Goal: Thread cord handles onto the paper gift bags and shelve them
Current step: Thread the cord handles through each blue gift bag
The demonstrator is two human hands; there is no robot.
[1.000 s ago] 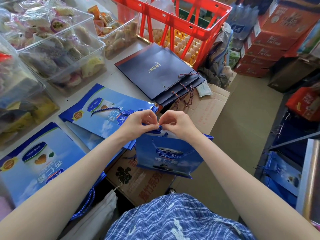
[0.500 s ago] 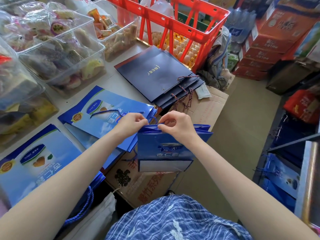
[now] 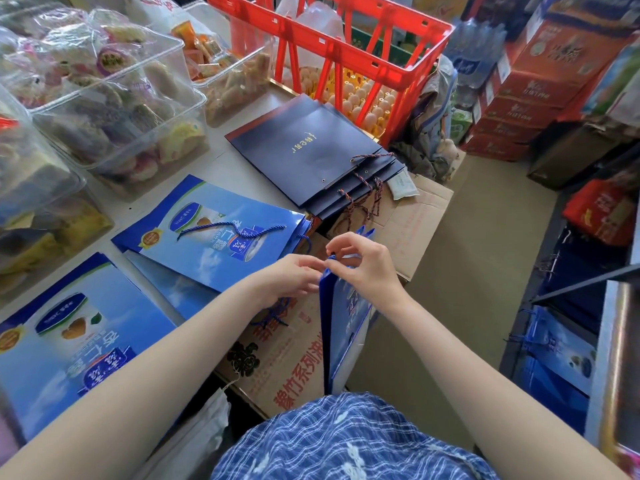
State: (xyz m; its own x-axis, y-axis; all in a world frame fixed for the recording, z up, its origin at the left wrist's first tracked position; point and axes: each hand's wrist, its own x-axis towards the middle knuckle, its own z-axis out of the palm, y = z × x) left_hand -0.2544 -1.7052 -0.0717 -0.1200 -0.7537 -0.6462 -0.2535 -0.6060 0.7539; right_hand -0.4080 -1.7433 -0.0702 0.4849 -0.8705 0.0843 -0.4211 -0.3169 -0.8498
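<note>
The blue gift bag (image 3: pixel 341 327) has been turned edge-on since a moment ago and is held upright above the cardboard box (image 3: pixel 277 358). Its top edge is pinched by the right hand (image 3: pixel 363 263); the left hand (image 3: pixel 291 275) fingers are blurred, probably feeding the cord through.

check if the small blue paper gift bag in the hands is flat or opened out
Flat: the small blue paper gift bag hangs edge-on, folded thin, pinched at its top by the right hand.
</note>
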